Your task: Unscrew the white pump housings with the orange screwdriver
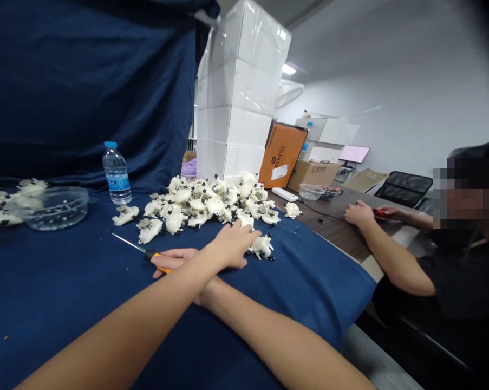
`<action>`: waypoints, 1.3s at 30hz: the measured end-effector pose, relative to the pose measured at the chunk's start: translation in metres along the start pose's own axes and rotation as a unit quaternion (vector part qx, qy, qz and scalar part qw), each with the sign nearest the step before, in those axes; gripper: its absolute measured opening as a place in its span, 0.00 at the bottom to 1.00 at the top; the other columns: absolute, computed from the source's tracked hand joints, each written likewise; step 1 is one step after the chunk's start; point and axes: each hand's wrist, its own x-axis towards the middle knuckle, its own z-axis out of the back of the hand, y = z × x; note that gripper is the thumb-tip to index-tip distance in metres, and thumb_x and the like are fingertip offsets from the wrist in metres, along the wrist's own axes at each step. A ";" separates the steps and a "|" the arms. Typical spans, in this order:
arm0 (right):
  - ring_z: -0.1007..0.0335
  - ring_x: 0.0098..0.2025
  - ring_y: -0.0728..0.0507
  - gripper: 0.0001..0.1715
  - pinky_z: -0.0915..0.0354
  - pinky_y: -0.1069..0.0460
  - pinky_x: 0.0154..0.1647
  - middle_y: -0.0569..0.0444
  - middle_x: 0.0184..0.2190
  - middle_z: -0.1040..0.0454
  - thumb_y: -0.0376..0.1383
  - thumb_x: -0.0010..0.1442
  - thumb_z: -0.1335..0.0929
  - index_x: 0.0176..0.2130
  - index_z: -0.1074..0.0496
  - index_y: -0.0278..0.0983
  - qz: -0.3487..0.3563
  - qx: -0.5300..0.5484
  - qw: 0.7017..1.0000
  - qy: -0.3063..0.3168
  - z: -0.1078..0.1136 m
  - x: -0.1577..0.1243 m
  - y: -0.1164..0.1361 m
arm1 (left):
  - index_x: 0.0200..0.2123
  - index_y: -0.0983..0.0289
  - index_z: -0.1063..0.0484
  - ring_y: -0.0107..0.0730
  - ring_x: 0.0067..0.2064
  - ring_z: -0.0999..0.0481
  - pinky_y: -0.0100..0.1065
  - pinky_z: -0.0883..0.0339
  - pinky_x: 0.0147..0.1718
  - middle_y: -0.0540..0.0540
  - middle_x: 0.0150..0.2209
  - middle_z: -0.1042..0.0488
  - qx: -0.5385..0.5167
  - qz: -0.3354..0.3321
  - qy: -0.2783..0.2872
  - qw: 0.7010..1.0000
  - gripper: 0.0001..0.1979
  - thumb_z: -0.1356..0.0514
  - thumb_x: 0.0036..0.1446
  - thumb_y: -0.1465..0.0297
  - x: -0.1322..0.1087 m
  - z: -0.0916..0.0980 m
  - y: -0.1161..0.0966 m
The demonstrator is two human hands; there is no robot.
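The left hand (232, 245) is held open, palm down, its fingers (248, 236) spread on the blue cloth (293, 292), just beside a loose white plastic part (261, 246) at 12 o'clock. The right hand (175, 261) is crossed under the left wrist, with its fingers (171, 254) laid over the orange handle of a screwdriver (163, 269); whether it is gripped cannot be told. A heap of white plastic parts (199, 203) sits on the cloth at 12 o'clock. A clear plastic bowl (53, 208) and a water bottle (116, 173) are seen at 11 o'clock, and stacked white boxes (234, 103) behind the heap. At 2 o'clock, a co-worker's hand (360, 214) rests on a wooden desk (333, 233), and a red-handled tool (382, 213) is held in the co-worker's other hand (396, 215).
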 end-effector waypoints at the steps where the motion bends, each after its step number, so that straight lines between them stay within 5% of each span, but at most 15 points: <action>1: 0.20 0.35 0.43 0.31 0.39 0.55 0.22 0.55 0.30 0.18 0.61 0.56 0.37 0.43 0.24 0.41 -0.010 0.030 0.999 -0.015 -0.004 0.004 -0.006 | 0.55 0.60 0.37 0.54 0.58 0.39 0.49 0.39 0.53 0.61 0.55 0.34 0.022 -0.003 0.007 1.000 0.34 0.32 0.43 0.73 0.003 -0.002 0.000; 5: 0.23 0.42 0.39 0.37 0.42 0.50 0.23 0.51 0.34 0.19 0.64 0.54 0.40 0.40 0.24 0.38 -0.069 0.153 0.985 -0.050 -0.012 0.012 -0.022 | 0.53 0.66 0.36 0.59 0.57 0.38 0.52 0.36 0.49 0.69 0.56 0.38 0.066 0.038 0.010 0.997 0.31 0.33 0.43 0.74 0.007 -0.001 -0.001; 9: 0.22 0.42 0.40 0.22 0.31 0.52 0.34 0.54 0.35 0.19 0.50 0.51 0.27 0.40 0.22 0.38 -0.096 0.196 0.976 0.021 -0.001 0.010 -0.015 | 0.54 0.67 0.37 0.63 0.54 0.35 0.49 0.31 0.42 0.72 0.56 0.39 0.046 0.105 0.013 0.993 0.39 0.31 0.35 0.76 0.001 0.001 0.011; 12: 0.24 0.39 0.44 0.15 0.27 0.48 0.38 0.51 0.40 0.23 0.41 0.61 0.30 0.44 0.27 0.34 -0.110 0.195 0.973 0.052 0.004 0.006 -0.007 | 0.51 0.66 0.34 0.59 0.49 0.30 0.47 0.30 0.41 0.69 0.51 0.34 -0.001 0.132 0.009 0.991 0.37 0.30 0.34 0.73 -0.010 0.003 0.027; 18: 0.36 0.20 0.53 0.12 0.37 0.57 0.21 0.59 0.26 0.29 0.40 0.65 0.33 0.36 0.29 0.32 -0.120 0.164 0.976 0.075 0.002 0.006 0.001 | 0.54 0.59 0.40 0.42 0.46 0.28 0.38 0.32 0.44 0.57 0.47 0.31 -0.156 0.122 -0.078 0.977 0.32 0.38 0.43 0.72 -0.067 0.034 0.044; 20: 0.42 0.16 0.55 0.09 0.45 0.58 0.17 0.60 0.22 0.30 0.36 0.63 0.33 0.34 0.29 0.32 -0.105 0.170 0.977 0.073 0.003 0.007 0.003 | 0.58 0.55 0.44 0.39 0.44 0.27 0.36 0.31 0.41 0.54 0.45 0.30 -0.380 0.099 -0.093 0.915 0.36 0.40 0.44 0.76 -0.098 0.049 0.045; 22: 0.45 0.14 0.55 0.07 0.50 0.58 0.16 0.59 0.21 0.30 0.34 0.61 0.33 0.34 0.28 0.31 -0.093 0.181 0.977 0.065 0.005 0.008 0.004 | 0.60 0.53 0.45 0.38 0.42 0.26 0.35 0.31 0.37 0.54 0.46 0.30 -0.558 0.096 -0.103 0.818 0.38 0.42 0.45 0.76 -0.131 0.062 0.047; 24: 0.46 0.14 0.56 0.09 0.52 0.57 0.16 0.57 0.22 0.29 0.35 0.59 0.34 0.34 0.28 0.30 -0.085 0.190 0.977 0.050 0.006 0.009 0.006 | 0.60 0.56 0.42 0.40 0.41 0.26 0.37 0.31 0.39 0.55 0.47 0.29 -0.656 0.113 -0.119 0.737 0.38 0.44 0.43 0.78 -0.162 0.070 0.050; 27: 0.45 0.17 0.56 0.17 0.53 0.57 0.18 0.54 0.26 0.29 0.42 0.58 0.33 0.38 0.27 0.29 -0.067 0.193 0.979 0.008 0.008 0.010 0.009 | 0.58 0.62 0.35 0.48 0.49 0.28 0.46 0.32 0.47 0.59 0.46 0.27 -0.725 0.144 -0.160 0.655 0.42 0.46 0.33 0.82 -0.200 0.071 0.060; 34: 0.46 0.19 0.55 0.21 0.51 0.56 0.21 0.55 0.27 0.29 0.47 0.59 0.31 0.40 0.25 0.31 -0.020 0.177 0.984 -0.022 0.002 0.001 0.022 | 0.51 0.66 0.30 0.50 0.50 0.30 0.45 0.32 0.45 0.64 0.46 0.25 -0.718 0.254 -0.230 0.606 0.38 0.47 0.29 0.85 -0.259 0.040 0.094; 39: 0.46 0.17 0.54 0.23 0.49 0.55 0.21 0.56 0.23 0.28 0.50 0.56 0.29 0.42 0.24 0.34 0.014 0.078 0.996 0.029 -0.008 -0.007 0.021 | 0.46 0.65 0.29 0.43 0.43 0.27 0.41 0.31 0.41 0.59 0.39 0.25 -0.745 0.279 -0.294 0.530 0.34 0.48 0.30 0.84 -0.277 0.028 0.105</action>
